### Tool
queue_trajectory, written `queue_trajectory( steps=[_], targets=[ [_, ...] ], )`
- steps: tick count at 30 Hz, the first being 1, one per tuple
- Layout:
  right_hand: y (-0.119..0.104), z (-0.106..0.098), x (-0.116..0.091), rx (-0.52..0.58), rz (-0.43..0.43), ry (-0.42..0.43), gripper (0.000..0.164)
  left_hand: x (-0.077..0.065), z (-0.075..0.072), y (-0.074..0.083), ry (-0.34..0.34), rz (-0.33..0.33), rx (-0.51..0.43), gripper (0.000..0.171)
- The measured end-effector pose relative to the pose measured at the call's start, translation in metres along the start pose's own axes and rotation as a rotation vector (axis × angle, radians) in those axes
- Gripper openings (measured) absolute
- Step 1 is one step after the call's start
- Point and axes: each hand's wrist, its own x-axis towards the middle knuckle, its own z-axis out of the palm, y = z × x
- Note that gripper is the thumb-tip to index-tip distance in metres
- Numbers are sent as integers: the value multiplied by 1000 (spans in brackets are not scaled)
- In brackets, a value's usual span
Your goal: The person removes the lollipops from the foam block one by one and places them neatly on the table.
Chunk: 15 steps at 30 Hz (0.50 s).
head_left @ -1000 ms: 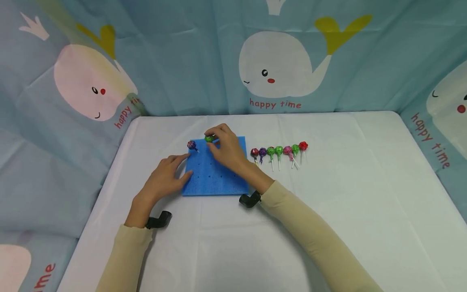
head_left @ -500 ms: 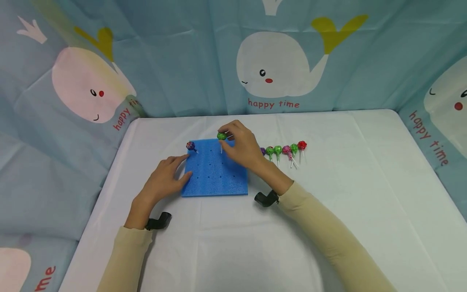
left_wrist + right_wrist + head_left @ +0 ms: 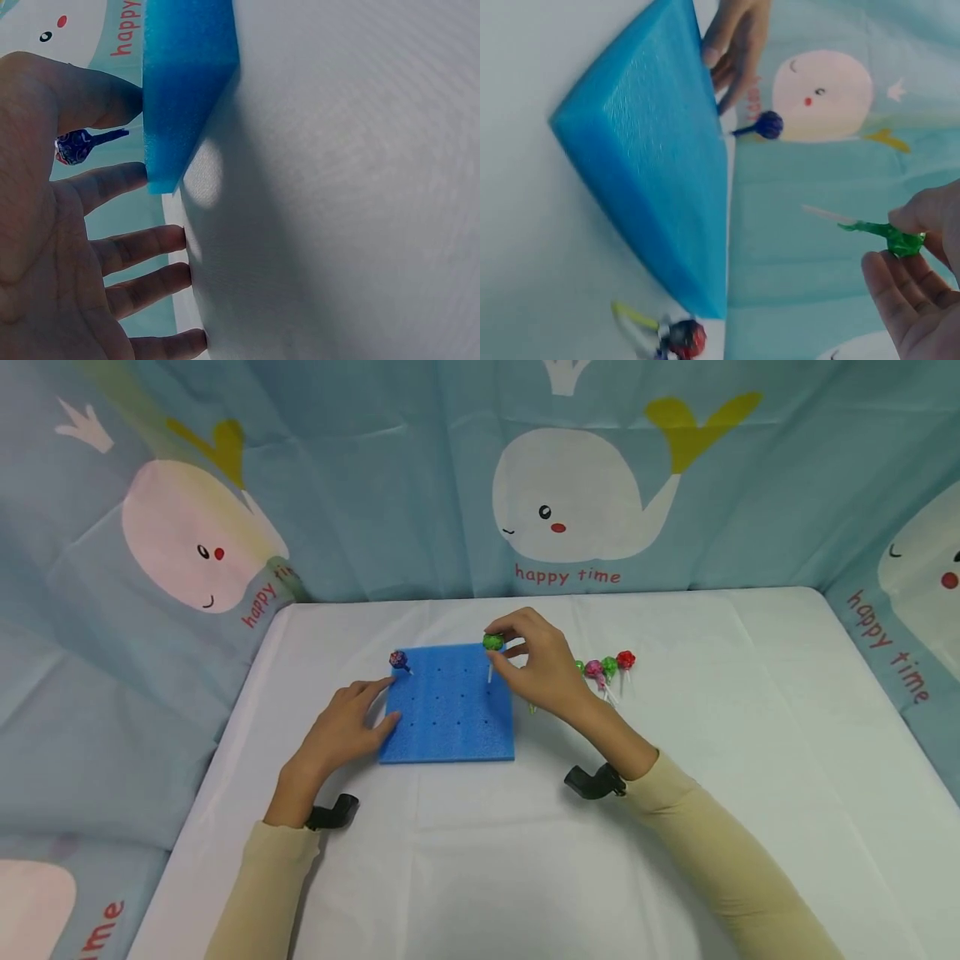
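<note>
My right hand (image 3: 546, 662) pinches the wrapped head of a green lollipop (image 3: 492, 642) between thumb and fingers. Its white stick points down over the far right corner of a blue foam board (image 3: 450, 742) with rows of small holes. In the right wrist view the stick's end (image 3: 806, 208) is clear of the foam. My left hand (image 3: 339, 727) lies against the board's left side, fingers spread and thumb and index fingertips touching the foam. A dark blue lollipop (image 3: 398, 660) stands tilted in the far left corner of the board.
Right of the board, several lollipops lie in a row on the white tablecloth, among them a pink one (image 3: 594, 669) and a red one (image 3: 626, 659). My right hand partly covers this row. A whale-print curtain (image 3: 420, 485) hangs behind the table.
My right hand has carried the green lollipop rightward along the board's far edge, from near the blue lollipop to the far right corner. The left hand has stayed at the board's side.
</note>
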Motion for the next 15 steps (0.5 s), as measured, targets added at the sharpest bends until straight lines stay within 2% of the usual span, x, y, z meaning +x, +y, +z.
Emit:
queue_trajectory(
  steps=[4, 10, 15],
  targets=[
    [4, -13, -5, -15, 17, 11, 31, 2, 3, 1, -5, 0, -3, 68],
    [5, -29, -9, -51, 32, 76, 26, 4, 4, 1, 0, 8, -2, 69],
    [6, -43, -11, -58, 34, 93, 27, 2, 4, 0, 0, -3, 1, 68]
  ],
)
